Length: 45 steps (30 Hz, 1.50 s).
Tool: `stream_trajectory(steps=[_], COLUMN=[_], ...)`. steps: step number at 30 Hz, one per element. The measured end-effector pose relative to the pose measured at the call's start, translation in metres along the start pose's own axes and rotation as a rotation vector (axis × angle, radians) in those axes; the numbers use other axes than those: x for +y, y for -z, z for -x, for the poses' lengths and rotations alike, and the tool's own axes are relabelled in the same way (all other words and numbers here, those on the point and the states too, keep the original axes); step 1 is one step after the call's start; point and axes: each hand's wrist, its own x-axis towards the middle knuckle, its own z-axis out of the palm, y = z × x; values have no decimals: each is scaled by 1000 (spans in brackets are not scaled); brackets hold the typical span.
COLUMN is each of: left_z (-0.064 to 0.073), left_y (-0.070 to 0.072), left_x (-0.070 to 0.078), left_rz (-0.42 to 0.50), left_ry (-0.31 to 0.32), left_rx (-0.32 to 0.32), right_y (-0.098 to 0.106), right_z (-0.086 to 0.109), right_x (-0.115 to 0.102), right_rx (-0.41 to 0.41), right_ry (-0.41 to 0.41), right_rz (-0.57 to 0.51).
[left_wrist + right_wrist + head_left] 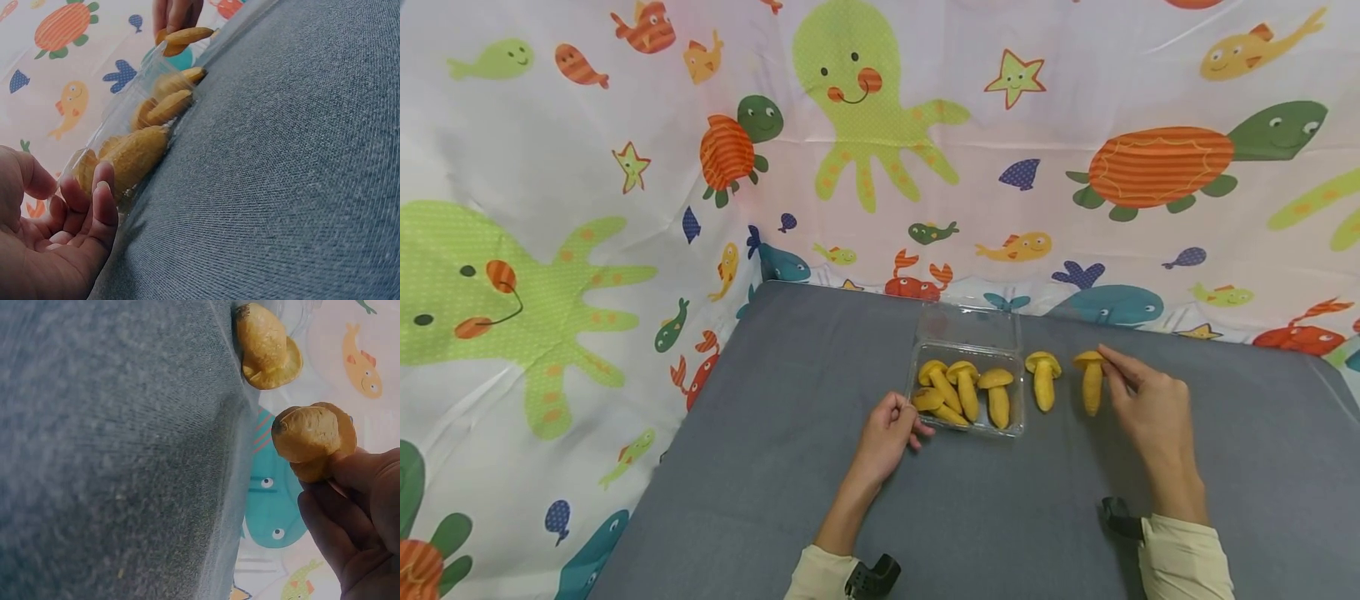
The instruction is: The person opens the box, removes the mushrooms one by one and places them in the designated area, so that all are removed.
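A clear plastic container [1018, 421] with its lid [967, 323] folded back holds several yellow mushrooms [997, 398]. My left hand [886, 435] pinches the container's near left edge between thumb and fingers; the left wrist view shows this hand [69, 219] beside the mushrooms [139, 156] behind the clear wall. To the right of the container, my right hand [1156, 417] pinches a mushroom [1092, 383] by its cap. In the right wrist view this mushroom [309, 434] points its stem end toward the camera. Between it and the container lies another loose mushroom [1043, 381].
A grey cloth [760, 467] covers the table. Behind and to the left hangs a white curtain [647, 108] printed with sea animals, meeting the table's back edge just behind the container lid. Each wrist carries a black camera mount [872, 577].
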Motion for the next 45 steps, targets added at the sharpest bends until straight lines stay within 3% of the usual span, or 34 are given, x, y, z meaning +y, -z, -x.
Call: stream_trajectory(steps=[27,38,45], left_z=[0,0,1], left_y=[1,0,1], left_x=[0,1,1], left_rz=[-2,-5,11], left_ry=[-4,-1,-3], left_rx=[2,1,-3], right_y=[-8,-12,-15], right_z=[-5,-5,-5], right_x=[1,4,6], right_rx=[-99,-193,-199], right_ry=[-41,-75,-41], right_rz=[89,116,111])
